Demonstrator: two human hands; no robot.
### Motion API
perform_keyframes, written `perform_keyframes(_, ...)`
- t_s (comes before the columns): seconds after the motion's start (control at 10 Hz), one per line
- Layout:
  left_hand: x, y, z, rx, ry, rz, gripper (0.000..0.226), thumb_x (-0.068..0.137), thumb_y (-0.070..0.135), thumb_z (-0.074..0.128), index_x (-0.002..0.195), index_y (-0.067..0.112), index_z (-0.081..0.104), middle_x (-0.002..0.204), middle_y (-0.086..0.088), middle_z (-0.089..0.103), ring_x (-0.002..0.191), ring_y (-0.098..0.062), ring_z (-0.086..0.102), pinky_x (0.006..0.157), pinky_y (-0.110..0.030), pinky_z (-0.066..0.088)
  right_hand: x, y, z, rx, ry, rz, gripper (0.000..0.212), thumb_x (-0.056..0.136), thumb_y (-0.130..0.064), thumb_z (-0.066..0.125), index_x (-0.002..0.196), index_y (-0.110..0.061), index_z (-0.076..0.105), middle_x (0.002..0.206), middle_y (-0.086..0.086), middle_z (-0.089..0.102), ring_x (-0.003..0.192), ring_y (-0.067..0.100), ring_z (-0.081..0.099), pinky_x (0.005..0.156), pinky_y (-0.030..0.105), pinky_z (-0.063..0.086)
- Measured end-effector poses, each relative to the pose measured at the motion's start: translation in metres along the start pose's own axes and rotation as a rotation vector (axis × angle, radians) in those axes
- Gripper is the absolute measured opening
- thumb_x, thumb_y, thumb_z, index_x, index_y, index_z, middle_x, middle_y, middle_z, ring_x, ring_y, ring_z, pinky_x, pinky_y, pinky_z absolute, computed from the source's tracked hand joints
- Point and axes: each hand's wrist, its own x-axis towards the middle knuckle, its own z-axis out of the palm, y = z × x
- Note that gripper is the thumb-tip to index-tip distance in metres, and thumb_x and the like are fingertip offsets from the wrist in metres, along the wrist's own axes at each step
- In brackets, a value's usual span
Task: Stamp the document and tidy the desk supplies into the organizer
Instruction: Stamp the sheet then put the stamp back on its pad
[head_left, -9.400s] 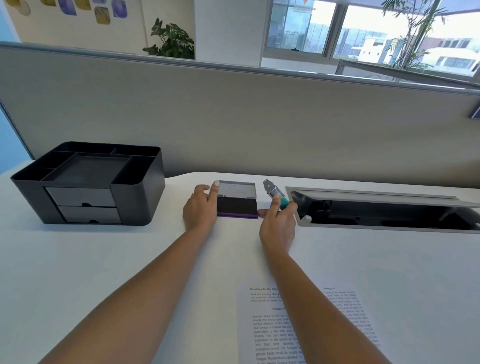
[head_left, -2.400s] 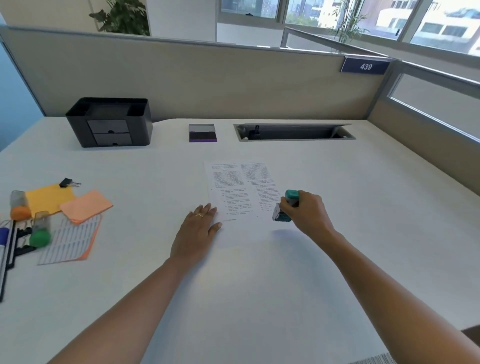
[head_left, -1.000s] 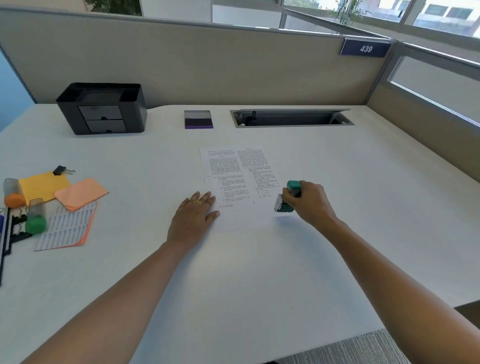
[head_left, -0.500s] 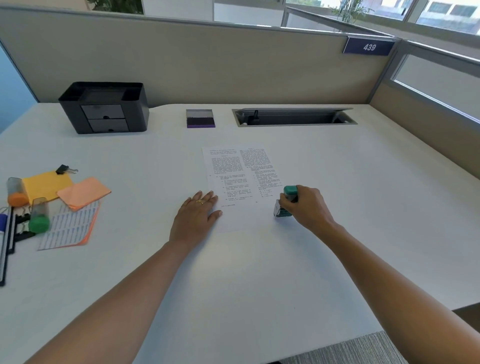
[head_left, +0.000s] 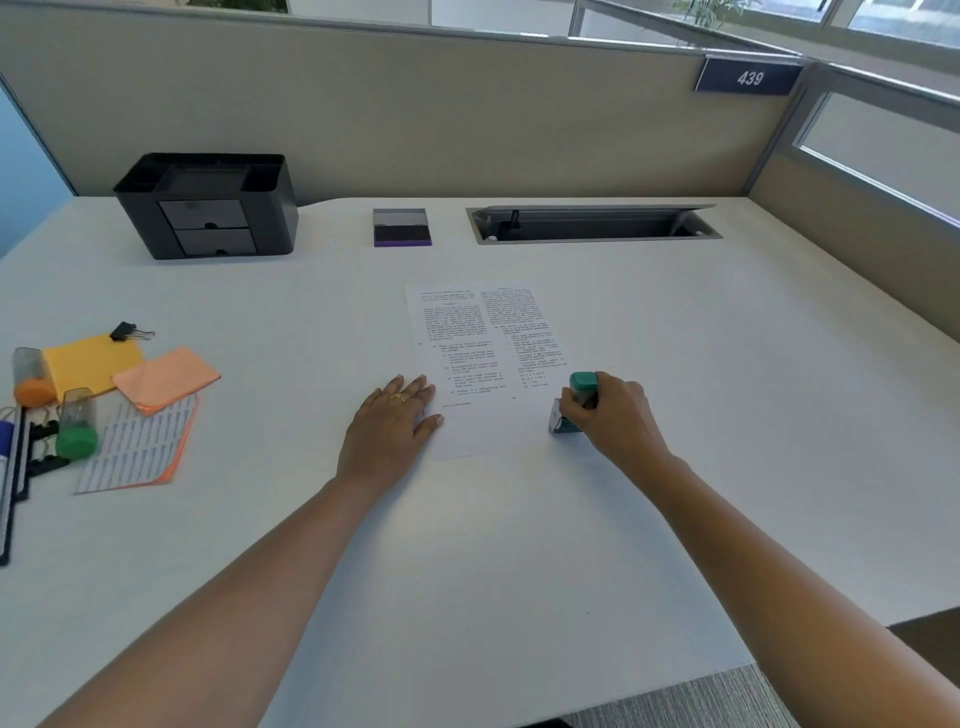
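A printed document (head_left: 483, 358) lies flat at the middle of the white desk. My left hand (head_left: 392, 426) rests flat on its lower left corner with fingers straight. My right hand (head_left: 613, 415) grips a green-topped stamp (head_left: 574, 402), whose base stands on the paper's lower right corner. The open purple ink pad (head_left: 401, 227) sits at the back of the desk. The black organizer (head_left: 208, 205) with two drawers stands at the back left.
At the left edge lie yellow and orange sticky notes (head_left: 130, 369), a black binder clip (head_left: 127, 331), label sheets (head_left: 137, 447), two capped tubes (head_left: 78, 426) and dark pens (head_left: 15, 467). A cable tray slot (head_left: 592, 223) opens at the back right. Partition walls ring the desk.
Both hands have held almost still on the paper over the last second; the stamp stays at the lower right corner. Much earlier the hands were at the ink pad.
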Motion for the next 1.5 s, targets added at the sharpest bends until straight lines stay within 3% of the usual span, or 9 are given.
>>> perform_keyframes(0.2,0.0,0.002,-0.001,0.0,-0.003,-0.011,0.048,0.097,0.039,0.038,0.142,0.023,0.035,0.152,0.01,0.027,0.144,-0.011,0.016,0.116,-0.029,0.014,0.026,-0.011,-0.009,-0.055,-0.178,0.094,0.031,0.084,-0.025,0.056,0.064,-0.01,0.038,0.071,0.006,0.045,0.056,0.019,0.037,0.047,0.025,0.031)
perform_keyframes(0.6,-0.002,0.003,-0.002,-0.013,-0.004,-0.018,0.047,0.097,0.039,0.038,0.142,0.023,0.035,0.152,0.011,0.026,0.144,-0.01,0.016,0.115,-0.028,0.013,-0.01,0.007,0.006,0.018,0.06,-0.016,0.028,0.088,-0.028,0.056,0.074,-0.004,0.049,0.056,0.002,0.044,0.056,0.022,0.04,0.053,0.029,0.033)
perform_keyframes(0.7,-0.002,0.004,-0.003,-0.014,-0.002,-0.019,0.047,0.097,0.039,0.038,0.142,0.024,0.035,0.152,0.012,0.026,0.143,-0.01,0.016,0.115,-0.028,0.014,-0.002,0.003,0.002,-0.002,0.007,-0.031,0.029,0.088,-0.025,0.055,0.069,-0.007,0.045,0.054,0.0,0.042,0.057,0.02,0.04,0.05,0.026,0.032)
perform_keyframes(0.9,-0.002,0.004,-0.004,-0.01,-0.004,-0.023,0.048,0.097,0.039,0.038,0.142,0.023,0.036,0.152,0.011,0.027,0.143,-0.01,0.017,0.115,-0.028,0.015,0.014,-0.006,-0.005,-0.038,-0.091,0.025,0.027,0.089,-0.027,0.052,0.074,-0.005,0.045,0.075,0.01,0.053,0.069,0.025,0.049,0.057,0.027,0.038)
perform_keyframes(1.1,-0.002,0.004,-0.003,0.0,0.004,-0.024,0.047,0.097,0.039,0.038,0.142,0.024,0.035,0.152,0.011,0.027,0.143,-0.01,0.017,0.115,-0.028,0.014,0.003,0.002,0.001,-0.007,-0.031,-0.001,0.033,0.091,-0.029,0.051,0.065,-0.012,0.039,0.056,-0.001,0.042,0.056,0.018,0.04,0.049,0.026,0.033)
perform_keyframes(1.3,-0.002,0.005,-0.003,-0.002,0.003,-0.021,0.048,0.097,0.039,0.038,0.142,0.023,0.036,0.152,0.011,0.028,0.143,-0.011,0.018,0.115,-0.028,0.015,-0.004,0.007,0.003,0.015,-0.006,-0.011,0.029,0.091,-0.031,0.052,0.072,-0.01,0.043,0.055,-0.004,0.041,0.052,0.013,0.037,0.047,0.024,0.031)
perform_keyframes(1.4,-0.003,0.006,-0.004,-0.01,0.002,-0.023,0.048,0.097,0.038,0.039,0.142,0.022,0.036,0.152,0.01,0.028,0.143,-0.011,0.018,0.115,-0.029,0.015,0.003,0.004,-0.001,-0.002,-0.049,-0.021,0.033,0.091,-0.029,0.053,0.064,-0.016,0.038,0.056,-0.003,0.042,0.057,0.017,0.04,0.05,0.025,0.033)
perform_keyframes(1.5,-0.003,0.005,-0.004,-0.011,0.0,-0.024,0.048,0.097,0.038,0.039,0.141,0.022,0.036,0.152,0.01,0.028,0.143,-0.011,0.018,0.115,-0.028,0.015,0.01,-0.003,-0.005,-0.019,-0.09,-0.002,0.029,0.09,-0.027,0.053,0.071,-0.008,0.044,0.067,0.006,0.051,0.064,0.022,0.046,0.051,0.027,0.035)
